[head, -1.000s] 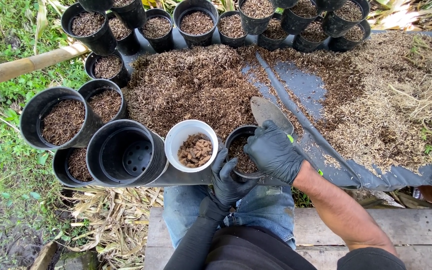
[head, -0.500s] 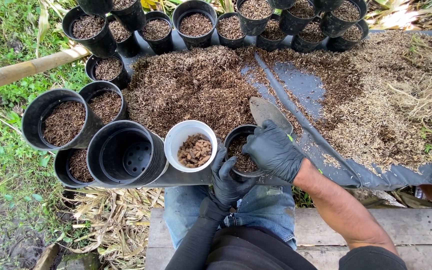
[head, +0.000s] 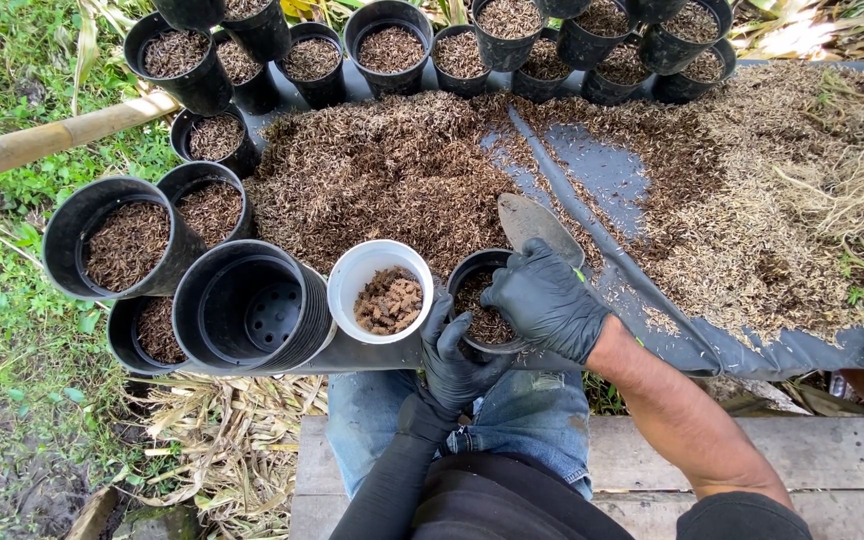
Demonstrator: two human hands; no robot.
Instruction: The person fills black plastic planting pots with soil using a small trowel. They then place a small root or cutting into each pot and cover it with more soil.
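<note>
**Small black pot held at the edge of a husk-strewn worktop**

While the small round black plastic pot [head: 480, 300] stands at the near edge of the worktop [head: 612, 175], it is gripped from below and on its left side by the left hand [head: 455, 362], whose black-gloved fingers [head: 439, 318] are curled narrowly around the wall. Coarse brown husk mix is seen inside the pot. The right hand [head: 549, 300], also in a matte black glove, is laid over the pot's right rim with its fingers bent down into the mix; whether anything is pinched there cannot be told. A flat, dull metal trowel [head: 537, 222] with a rounded blade lies just behind this hand. Just beside the pot on the left, a white round cup [head: 382, 290] with lumpy brown granules is set. A stack of empty ribbed black pots [head: 252, 308] is placed further left. A loose, fibrous heap of husk [head: 382, 175] is spread over the dark smooth sheet.
</note>
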